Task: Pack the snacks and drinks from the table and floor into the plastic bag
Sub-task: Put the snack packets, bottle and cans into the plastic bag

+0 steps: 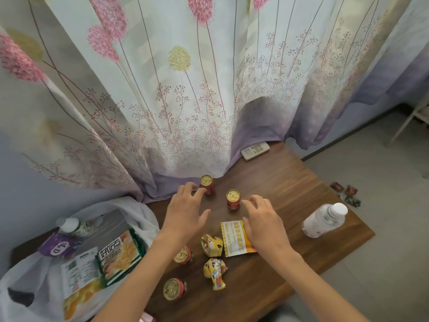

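Note:
Two small red cans with gold lids stand at the back of the wooden table [290, 182]: the far can [207, 185] and the nearer can [233, 200]. My left hand [185, 210] hovers open with fingertips just left of the far can. My right hand [262, 219] hovers open beside the nearer can, above a yellow sachet [232, 239]. Two more red cans [183, 255] [174, 289] and two yellow wrapped snacks [211, 245] [216, 273] lie nearer me. A white drink bottle [325, 219] lies at the right. The white plastic bag [21, 282] at the left holds snack packets and a bottle.
A flowered curtain [185, 101] hangs over the table's back edge. A white remote control [255, 151] lies at the far end. Several small wrapped sweets [346, 192] lie on the floor to the right. A white frame leg [408, 119] stands at the far right.

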